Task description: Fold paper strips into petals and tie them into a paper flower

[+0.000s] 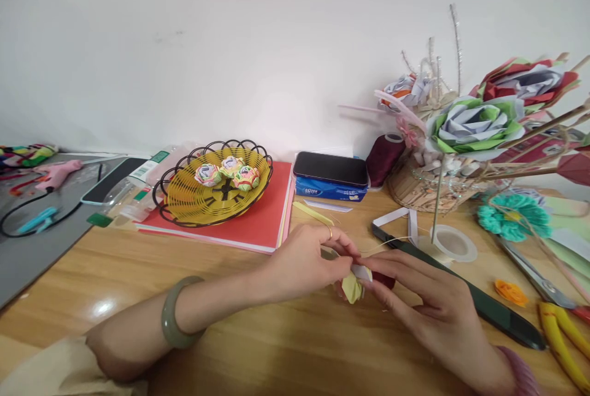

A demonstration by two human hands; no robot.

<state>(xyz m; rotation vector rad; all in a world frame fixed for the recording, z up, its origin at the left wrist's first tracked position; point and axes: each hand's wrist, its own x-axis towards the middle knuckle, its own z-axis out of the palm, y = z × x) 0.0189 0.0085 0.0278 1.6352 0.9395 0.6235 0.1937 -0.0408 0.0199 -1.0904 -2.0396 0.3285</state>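
Observation:
Between my two hands is a small piece of folded paper, yellow and white, low over the wooden table. My left hand pinches it from the left, thumb and fingers closed. From the right, my right hand grips its white part between thumb and fingertips. A thin pale thread runs from near the fingertips toward the white spool. Something dark red shows behind the right fingers, mostly hidden. A yellow paper strip lies just beyond my left hand.
A yellow woven basket with folded paper flowers rests on red paper. A phone tops a blue tissue pack. Right are a dark green cutter-like tool, scissors, yellow-handled pliers and a flower arrangement.

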